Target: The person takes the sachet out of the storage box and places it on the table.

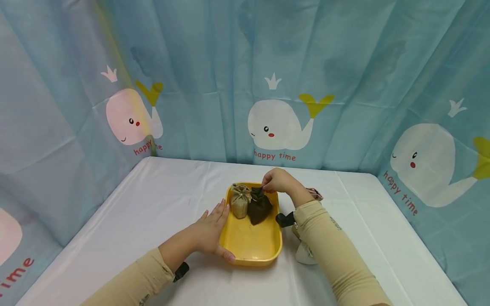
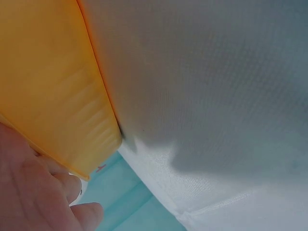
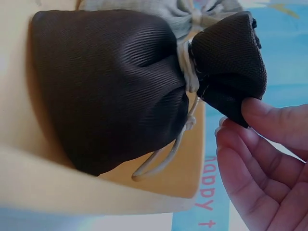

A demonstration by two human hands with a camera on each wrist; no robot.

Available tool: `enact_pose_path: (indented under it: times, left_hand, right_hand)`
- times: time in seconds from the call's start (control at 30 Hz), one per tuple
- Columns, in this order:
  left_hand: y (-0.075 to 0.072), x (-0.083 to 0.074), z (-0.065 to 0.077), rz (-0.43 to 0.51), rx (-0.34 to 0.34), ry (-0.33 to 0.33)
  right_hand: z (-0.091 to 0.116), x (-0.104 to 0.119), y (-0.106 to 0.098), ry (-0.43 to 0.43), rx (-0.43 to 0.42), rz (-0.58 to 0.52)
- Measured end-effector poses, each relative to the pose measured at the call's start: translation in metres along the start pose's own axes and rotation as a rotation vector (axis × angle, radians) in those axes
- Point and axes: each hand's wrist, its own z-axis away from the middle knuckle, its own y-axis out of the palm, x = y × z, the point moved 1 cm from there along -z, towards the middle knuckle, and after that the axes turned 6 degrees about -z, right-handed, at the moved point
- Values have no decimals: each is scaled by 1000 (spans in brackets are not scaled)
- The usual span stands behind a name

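Note:
A yellow tray (image 1: 250, 246) stands on the white-covered table, with two drawstring pouches at its far end. One is a beige pouch (image 1: 240, 206); right beside it lies a dark brown pouch (image 1: 260, 209). My right hand (image 1: 281, 180) pinches the gathered top corner of the dark brown pouch between thumb and fingers. In the right wrist view, a pale cord ties the neck of the dark pouch (image 3: 106, 86), and the right hand (image 3: 264, 168) grips its edge. My left hand (image 1: 210, 231) rests along the tray's left side, fingers extended, thumb at the near rim.
Right of the tray, partly hidden by my right forearm, lie a white pouch (image 1: 305, 254) and a pinkish pouch (image 1: 315, 194). Black wrist-camera parts (image 1: 285, 219) stick out beside the tray. A blue curtain (image 1: 214, 85) with printed whales hangs behind the table (image 1: 172, 191).

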Motion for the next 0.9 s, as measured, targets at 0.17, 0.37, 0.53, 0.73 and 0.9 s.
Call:
enact_pose_path:
  times: [0.17, 0.37, 0.53, 0.73, 0.9]
  left_hand:
    - [0, 0, 0, -4, 1, -2]
    - [1, 1, 0, -4, -2, -3]
    - [1, 2, -1, -11, -7, -4]
    - [0, 1, 0, -10, -23, 4]
    - [-2, 0, 2, -25, -16, 2]
  right_hand:
    - [7, 6, -3, -35, 17, 19]
    - [16, 15, -10, -44, 27, 0]
    - [23, 21, -16, -60, 21, -8]
    - [37, 31, -23, -83, 11, 4]
    - [47, 36, -30, -120, -6, 23]
